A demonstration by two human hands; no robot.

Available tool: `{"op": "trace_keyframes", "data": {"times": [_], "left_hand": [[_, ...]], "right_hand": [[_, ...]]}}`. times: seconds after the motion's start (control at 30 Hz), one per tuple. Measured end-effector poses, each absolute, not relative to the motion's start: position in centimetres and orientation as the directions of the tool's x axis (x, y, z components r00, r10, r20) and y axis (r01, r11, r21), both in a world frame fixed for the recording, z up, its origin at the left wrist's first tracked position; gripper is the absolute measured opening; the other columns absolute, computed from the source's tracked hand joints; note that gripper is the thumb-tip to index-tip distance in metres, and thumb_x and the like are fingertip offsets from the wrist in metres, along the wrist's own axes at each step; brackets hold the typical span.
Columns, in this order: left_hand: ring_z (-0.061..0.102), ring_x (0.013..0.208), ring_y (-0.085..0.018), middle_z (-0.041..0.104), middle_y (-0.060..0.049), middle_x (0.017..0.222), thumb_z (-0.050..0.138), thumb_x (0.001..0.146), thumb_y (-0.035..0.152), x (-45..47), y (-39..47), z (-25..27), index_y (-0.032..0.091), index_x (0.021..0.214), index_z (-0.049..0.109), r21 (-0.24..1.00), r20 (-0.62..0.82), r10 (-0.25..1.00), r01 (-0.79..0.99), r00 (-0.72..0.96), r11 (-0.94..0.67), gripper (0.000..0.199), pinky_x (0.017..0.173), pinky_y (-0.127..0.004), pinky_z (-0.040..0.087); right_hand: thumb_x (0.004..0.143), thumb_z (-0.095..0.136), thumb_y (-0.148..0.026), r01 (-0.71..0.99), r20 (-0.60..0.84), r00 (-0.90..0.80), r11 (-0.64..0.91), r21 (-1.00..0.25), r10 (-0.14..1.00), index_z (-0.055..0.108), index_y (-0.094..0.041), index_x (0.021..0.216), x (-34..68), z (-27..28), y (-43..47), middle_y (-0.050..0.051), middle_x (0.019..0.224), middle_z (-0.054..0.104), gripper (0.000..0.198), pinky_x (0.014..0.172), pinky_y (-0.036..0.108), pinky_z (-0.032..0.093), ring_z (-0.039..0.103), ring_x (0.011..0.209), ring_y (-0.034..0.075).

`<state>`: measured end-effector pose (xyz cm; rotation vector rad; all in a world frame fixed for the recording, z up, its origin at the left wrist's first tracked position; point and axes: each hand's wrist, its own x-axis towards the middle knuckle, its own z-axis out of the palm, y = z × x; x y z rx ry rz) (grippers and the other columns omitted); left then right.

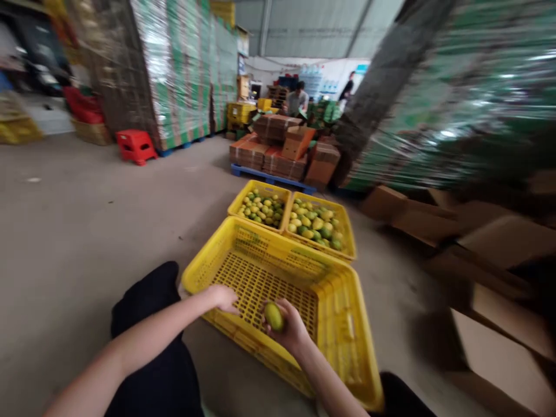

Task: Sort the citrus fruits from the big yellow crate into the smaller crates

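Note:
Between the thumb and fingers of my right hand (287, 328) is a yellow-green lemon (274, 316), held over the near part of a large yellow plastic crate (278, 246). My left hand (223, 298) is at the crate's near left side, over its slotted floor. Its fingers stretch forward and look slightly blurred, with nothing seen in them. No fruit shows on the visible floor of this crate. Just beyond its far wall stand two smaller-looking yellow crates, the left crate (235, 207) and the right crate (351, 238), both holding many yellow and green lemons.
Flattened cartons (284, 165) lie on a blue pallet (269, 178) ahead. Open cardboard boxes (499, 353) lie at my right. A red stool (135, 146) stands left, by tall wrapped green stacks (186, 75). A person (297, 99) is in the background.

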<state>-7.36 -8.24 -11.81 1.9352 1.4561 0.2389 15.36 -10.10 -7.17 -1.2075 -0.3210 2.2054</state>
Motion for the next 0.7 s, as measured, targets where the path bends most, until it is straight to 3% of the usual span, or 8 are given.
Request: {"op": "trace_keyframes", "data": {"times": [0.13, 0.27, 0.37, 0.5, 0.7], "left_hand": [[0.071, 0.085, -0.031, 0.075, -0.013, 0.079, 0.070, 0.079, 0.049, -8.3, -10.7, -13.7, 0.018, 0.064, 0.067, 0.448, -0.318, 0.909, 0.888, 0.269, -0.106, 0.034, 0.077, -0.039, 0.052], [0.069, 0.099, -0.028, 0.075, -0.014, 0.099, 0.057, 0.092, 0.048, -8.6, -13.0, -14.7, 0.017, 0.090, 0.071, 0.371, -0.225, 0.937, 0.913, 0.267, -0.171, 0.035, 0.091, -0.040, 0.047], [0.069, 0.089, -0.025, 0.074, -0.012, 0.090, 0.048, 0.097, 0.040, -8.1, -14.0, -16.0, 0.015, 0.089, 0.070, 0.307, -0.052, 0.971, 0.929, 0.233, -0.206, 0.033, 0.087, -0.039, 0.045], [0.066, 0.085, -0.022, 0.073, -0.010, 0.086, 0.045, 0.097, 0.029, -7.1, -14.2, -17.9, 0.015, 0.086, 0.069, 0.317, 0.138, 0.984, 0.936, 0.114, -0.153, 0.030, 0.082, -0.037, 0.043], [0.065, 0.079, -0.022, 0.073, -0.009, 0.077, 0.045, 0.095, 0.025, -6.6, -14.0, -18.6, 0.016, 0.073, 0.069, 0.353, 0.172, 0.984, 0.930, 0.043, -0.102, 0.034, 0.082, -0.039, 0.042]], "right_hand": [[0.075, 0.061, -0.023, -0.289, -0.741, -0.382, -0.833, -0.472, 0.552, 0.061, -0.017, 0.078, 14.7, -8.4, -9.6, 0.002, 0.061, 0.069, 0.007, 0.045, 0.021, 0.048, 0.064, 0.051, 0.015], [0.073, 0.062, -0.021, -0.284, -0.766, -0.334, -0.833, -0.474, 0.550, 0.061, -0.017, 0.075, 14.5, -9.0, -9.4, 0.003, 0.057, 0.068, 0.005, 0.046, 0.021, 0.049, 0.065, 0.051, 0.015], [0.072, 0.064, -0.021, -0.262, -0.793, -0.314, -0.851, -0.455, 0.521, 0.061, -0.017, 0.074, 14.4, -9.6, -9.9, 0.002, 0.056, 0.068, 0.006, 0.045, 0.021, 0.049, 0.065, 0.050, 0.016], [0.073, 0.065, -0.018, -0.260, -0.795, -0.325, -0.856, -0.446, 0.513, 0.062, -0.015, 0.074, 14.2, -9.7, -10.5, 0.003, 0.057, 0.069, 0.005, 0.045, 0.021, 0.049, 0.066, 0.051, 0.016], [0.079, 0.062, -0.017, -0.274, -0.794, -0.335, -0.859, -0.432, 0.507, 0.063, -0.014, 0.072, 14.0, -9.1, -10.7, 0.003, 0.057, 0.070, 0.008, 0.044, 0.022, 0.049, 0.065, 0.049, 0.016]]}}
